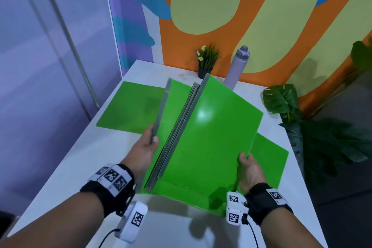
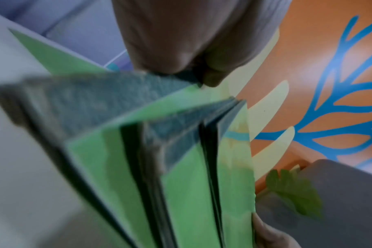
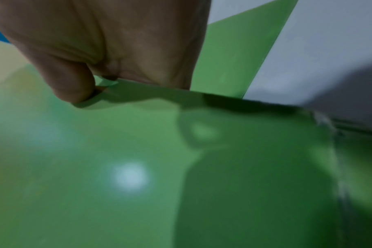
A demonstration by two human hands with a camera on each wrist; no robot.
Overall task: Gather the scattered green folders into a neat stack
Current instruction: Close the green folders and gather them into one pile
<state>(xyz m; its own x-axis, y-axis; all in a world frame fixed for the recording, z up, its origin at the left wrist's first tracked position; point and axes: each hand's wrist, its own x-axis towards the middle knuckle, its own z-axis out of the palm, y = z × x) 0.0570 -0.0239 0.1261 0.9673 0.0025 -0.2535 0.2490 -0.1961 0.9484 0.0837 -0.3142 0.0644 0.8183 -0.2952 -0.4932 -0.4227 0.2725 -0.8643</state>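
A bundle of green folders [image 1: 211,137] with grey insides is held tilted above the white table [image 1: 80,167], fanned apart at its edges. My left hand [image 1: 150,143] pinches the edge of the leftmost cover [image 2: 108,97]. My right hand [image 1: 245,159] pinches the right edge of the top folder [image 3: 138,151], thumb [image 3: 72,87] on its face. One green folder [image 1: 128,104] lies flat at the left. A second one [image 1: 269,157] lies flat at the right, partly under the bundle. A third [image 1: 181,193] shows beneath the bundle's near end.
A small potted plant [image 1: 206,62] and a lilac bottle [image 1: 237,66] stand at the table's far edge by the painted wall. A large leafy plant [image 1: 281,100] crowds the right side. The table's left edge drops off beside a purple wall.
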